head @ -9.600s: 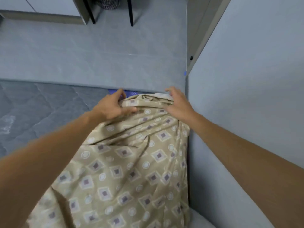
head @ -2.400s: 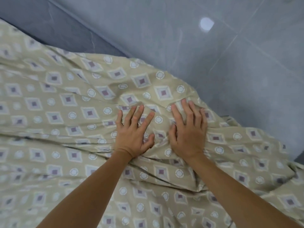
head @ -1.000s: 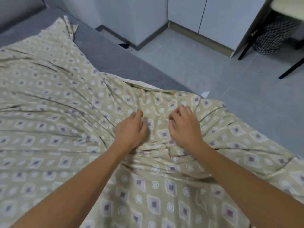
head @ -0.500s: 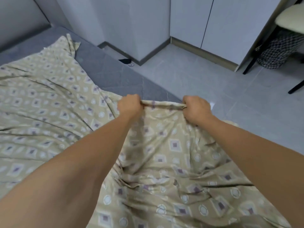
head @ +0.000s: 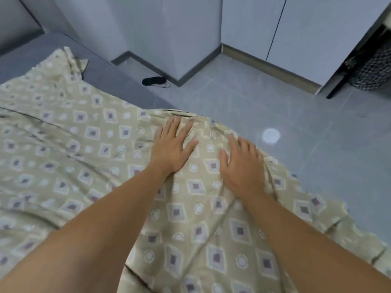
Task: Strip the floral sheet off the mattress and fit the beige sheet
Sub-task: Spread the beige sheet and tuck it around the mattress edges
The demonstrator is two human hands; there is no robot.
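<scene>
The beige sheet [head: 88, 157], patterned with diamonds and circles, lies spread and wrinkled over the grey mattress [head: 118, 81]. Its edge hangs over the mattress side toward the floor at the right. My left hand [head: 172, 145] rests flat on the sheet near that edge, fingers spread. My right hand [head: 242, 166] lies flat beside it, palm down, fingers apart. Neither hand grips the cloth. A far corner of the sheet [head: 73, 60] is bunched at the upper left, with bare mattress around it. No floral sheet is in view.
Grey tiled floor [head: 275, 106] runs along the right of the bed. White cabinets [head: 243, 24] stand at the back. A small black object [head: 153, 81] lies on the floor by the cabinet base. A dark chair leg [head: 338, 86] and a patterned basket [head: 374, 72] are at the far right.
Half a second ago both hands held the sheet's edge lifted in closed fists. Now they have let go and lie flat on the sheet, which has settled over the mattress edge.
</scene>
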